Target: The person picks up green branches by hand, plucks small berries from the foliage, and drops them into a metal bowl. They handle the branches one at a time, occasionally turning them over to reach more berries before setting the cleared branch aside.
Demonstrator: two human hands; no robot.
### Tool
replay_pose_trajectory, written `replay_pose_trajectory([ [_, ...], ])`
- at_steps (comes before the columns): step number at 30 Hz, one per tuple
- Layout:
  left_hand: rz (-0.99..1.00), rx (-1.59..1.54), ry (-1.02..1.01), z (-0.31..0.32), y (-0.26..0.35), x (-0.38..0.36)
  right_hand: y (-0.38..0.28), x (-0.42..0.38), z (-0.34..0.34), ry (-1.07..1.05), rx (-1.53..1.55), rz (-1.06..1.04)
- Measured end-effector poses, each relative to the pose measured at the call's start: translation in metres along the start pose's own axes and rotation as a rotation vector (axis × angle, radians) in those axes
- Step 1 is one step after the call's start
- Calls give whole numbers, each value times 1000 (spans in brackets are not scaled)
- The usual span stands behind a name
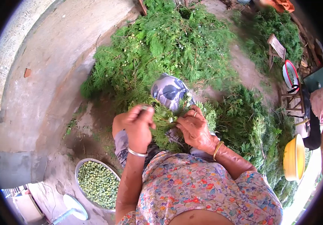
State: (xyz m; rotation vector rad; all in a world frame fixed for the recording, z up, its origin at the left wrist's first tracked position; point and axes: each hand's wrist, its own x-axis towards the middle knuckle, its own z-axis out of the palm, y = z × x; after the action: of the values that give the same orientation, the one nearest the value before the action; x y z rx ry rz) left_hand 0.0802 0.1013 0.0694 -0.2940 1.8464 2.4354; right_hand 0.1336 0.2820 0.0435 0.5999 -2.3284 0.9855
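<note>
My right hand, with a ring and a gold bangle, is closed on a leafy evergreen branch over my lap. Small pale-green cones show among its leaves. Just left of the branch, my left hand, wearing a silver bracelet, has its fingers curled together. What lies inside them, if anything, is hidden. Beneath the branch is my knee in grey patterned cloth. Down to the left, a round metal basin holds a heap of small green cones.
A large pile of cut evergreen branches lies in front, with more branches along my right. Another person sits at the far right near a yellow tub, a red-rimmed basin and a small wooden stool.
</note>
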Motion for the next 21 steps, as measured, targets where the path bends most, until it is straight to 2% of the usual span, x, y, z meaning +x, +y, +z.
replay_pose_trajectory([
  [2, 51, -235, 127, -40, 10, 34, 2, -4, -1, 17, 13, -5],
  [3, 36, -392, 72, -65, 17, 47, 4, -6, -2, 42, 38, 17],
  [5, -15, -461, -106, -76, 50, 38, 5, -8, -3, 67, 68, 44],
  [9, 26, -380, -183, -45, 62, 7, 3, -5, -4, 78, 39, 18],
  [11, -30, -376, -320, -45, 46, 2, 3, -8, -5, 88, 47, 14],
  [13, -125, -335, -355, -35, 38, -6, 1, -9, -9, 64, 44, 23],
  [15, -205, -270, -266, -19, 30, -11, 0, -9, -11, 59, 63, 5],
  [19, -260, -183, -254, -10, 28, -12, -3, -10, -12, 44, 70, -11],
  [21, -226, 6, -367, -11, 33, -10, -5, -10, -12, 32, 60, -13],
])
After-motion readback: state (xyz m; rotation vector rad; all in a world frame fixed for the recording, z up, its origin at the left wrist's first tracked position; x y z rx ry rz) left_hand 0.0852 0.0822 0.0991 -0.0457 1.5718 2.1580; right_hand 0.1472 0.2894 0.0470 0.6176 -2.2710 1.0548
